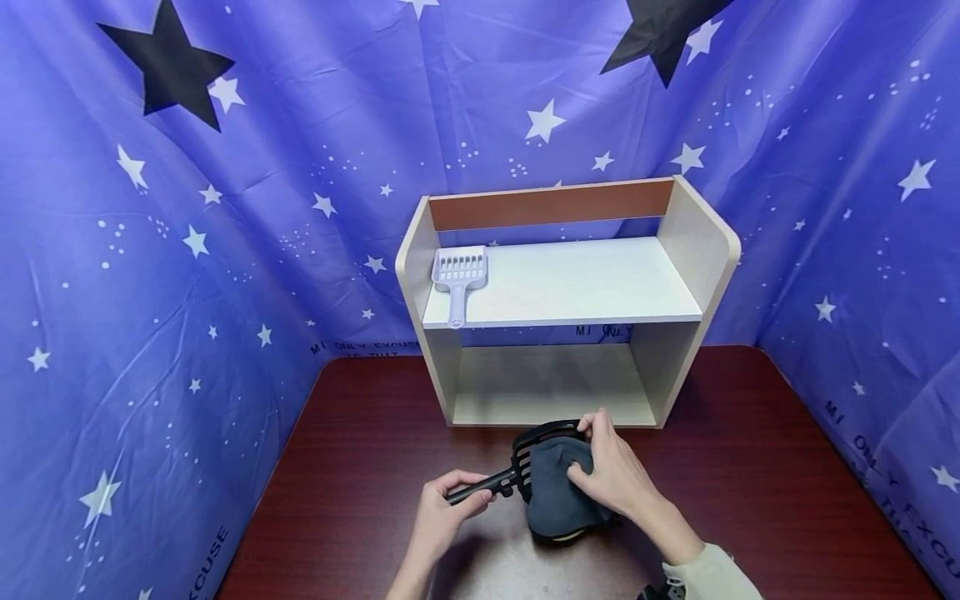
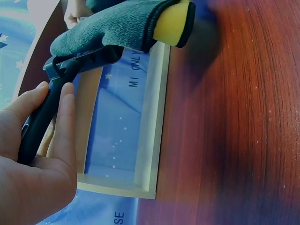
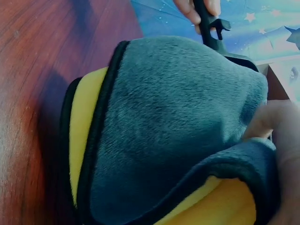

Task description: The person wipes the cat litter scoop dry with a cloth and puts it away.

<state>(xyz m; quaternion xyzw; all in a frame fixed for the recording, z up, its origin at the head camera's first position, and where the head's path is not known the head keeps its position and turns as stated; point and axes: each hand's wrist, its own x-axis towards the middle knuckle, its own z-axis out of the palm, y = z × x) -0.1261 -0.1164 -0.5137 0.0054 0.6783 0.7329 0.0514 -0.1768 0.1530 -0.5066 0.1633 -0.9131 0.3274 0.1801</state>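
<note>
In the head view a black slotted litter scoop (image 1: pixel 523 468) is held above the table, in front of the shelf. My left hand (image 1: pixel 444 510) grips its handle (image 2: pixel 41 119), fingers and thumb wrapped about it. A grey-green plush cloth (image 1: pixel 558 487) with yellow backing and black edging hangs over the scoop's head. My right hand (image 1: pixel 618 471) pinches the cloth against the scoop's far rim. In the right wrist view the cloth (image 3: pixel 173 103) covers most of the scoop, and part of the right hand (image 3: pixel 281 136) shows at the edge.
A pale wooden two-tier shelf (image 1: pixel 570 321) stands at the back of the dark red table (image 1: pixel 360 467). On its upper board, at the left, lies a light-coloured litter scoop (image 1: pixel 459 279). A blue star-patterned curtain (image 1: pixel 300 167) surrounds the table.
</note>
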